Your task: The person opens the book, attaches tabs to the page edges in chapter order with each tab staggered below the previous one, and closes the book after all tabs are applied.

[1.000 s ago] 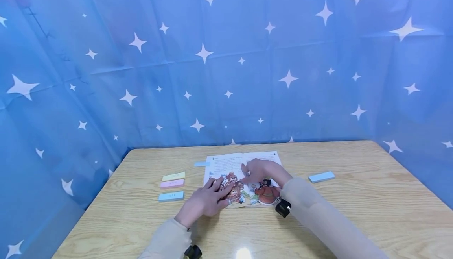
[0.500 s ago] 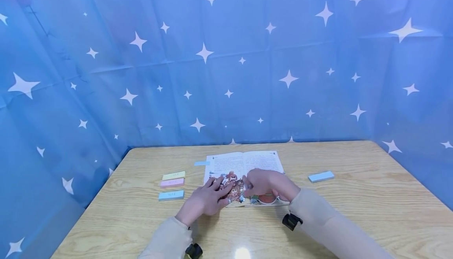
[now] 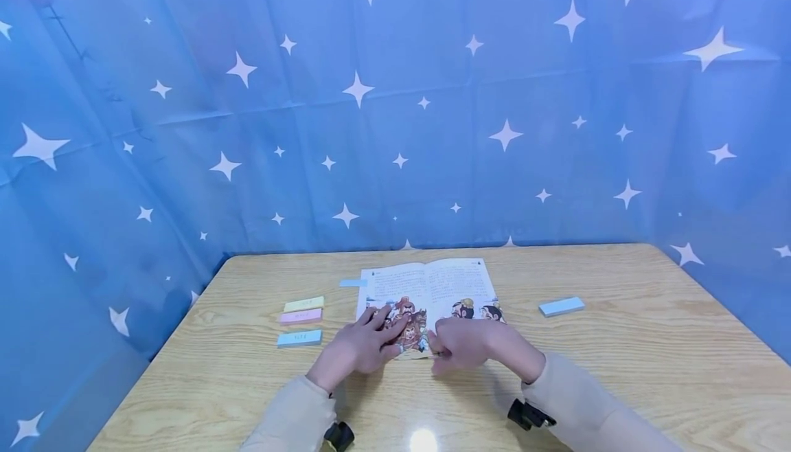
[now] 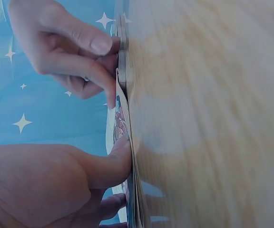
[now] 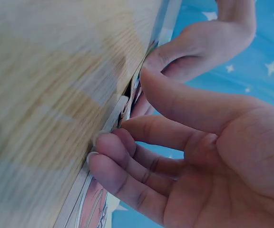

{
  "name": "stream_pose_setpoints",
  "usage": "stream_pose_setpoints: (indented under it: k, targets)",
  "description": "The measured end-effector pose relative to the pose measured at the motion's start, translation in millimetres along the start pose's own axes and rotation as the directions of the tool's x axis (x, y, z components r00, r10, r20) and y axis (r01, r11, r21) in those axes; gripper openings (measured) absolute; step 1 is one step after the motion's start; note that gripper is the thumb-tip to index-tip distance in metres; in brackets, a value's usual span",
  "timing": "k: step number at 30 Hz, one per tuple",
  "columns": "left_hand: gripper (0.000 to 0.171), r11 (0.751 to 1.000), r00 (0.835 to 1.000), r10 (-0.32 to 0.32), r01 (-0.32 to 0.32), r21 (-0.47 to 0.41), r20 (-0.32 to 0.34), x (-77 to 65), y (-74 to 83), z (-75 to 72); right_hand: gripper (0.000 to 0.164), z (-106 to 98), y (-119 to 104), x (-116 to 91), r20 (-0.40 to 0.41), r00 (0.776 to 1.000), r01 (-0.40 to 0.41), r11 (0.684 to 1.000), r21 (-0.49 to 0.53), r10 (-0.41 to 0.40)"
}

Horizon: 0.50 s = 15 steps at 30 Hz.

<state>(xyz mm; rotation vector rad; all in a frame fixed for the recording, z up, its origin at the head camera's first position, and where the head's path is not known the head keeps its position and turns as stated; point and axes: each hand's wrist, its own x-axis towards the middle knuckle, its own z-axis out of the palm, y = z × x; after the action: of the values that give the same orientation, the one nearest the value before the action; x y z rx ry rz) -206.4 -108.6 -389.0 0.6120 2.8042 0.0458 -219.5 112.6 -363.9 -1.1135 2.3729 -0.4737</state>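
An open illustrated book (image 3: 454, 280) lies toward the far side of the table, text above colour drawings on both pages. My left hand (image 3: 363, 347) rests with fingers spread on the left page's picture. Low on the centre crease, my right hand (image 3: 466, 343) touches the book with its index finger, covering part of the right page's drawing. Seen from the right wrist, the right hand (image 5: 184, 152) has its thumb and index finger extended and its other fingertips bent at the book's near edge. In the left wrist view, the left thumb (image 4: 109, 166) presses the page near that edge.
A blue paper tab (image 3: 353, 283) sticks out from the book's left side. Left of it lie yellow (image 3: 303, 303), pink (image 3: 301, 317) and blue (image 3: 299, 339) sticky note pads with writing; another blue pad (image 3: 561, 306) lies right. A starry blue curtain (image 3: 395, 108) stands behind the table (image 3: 204, 369).
My right hand has slid down the centre crease toward the book's near edge, uncovering the text and drawn heads on the right page. The left hand has stayed in place.
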Motion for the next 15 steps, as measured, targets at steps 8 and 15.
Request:
stream_pose_setpoints:
  k: [8, 15]
  targets:
    - [0.057, 1.0, 1.0, 0.012, -0.011, -0.019, 0.008, 0.5, -0.4, -1.9, 0.052, 0.5, -4.8, -9.6, 0.029, 0.999, -0.039, 0.996, -0.081, 0.042]
    - [0.058, 0.998, 0.999, 0.032, -0.03, -0.056, 0.024, 2.0, -3.6, -2.9, 0.053, -4.3, 12.3, -5.9, 0.02, 0.979, 0.199, 0.978, 0.06, -0.201]
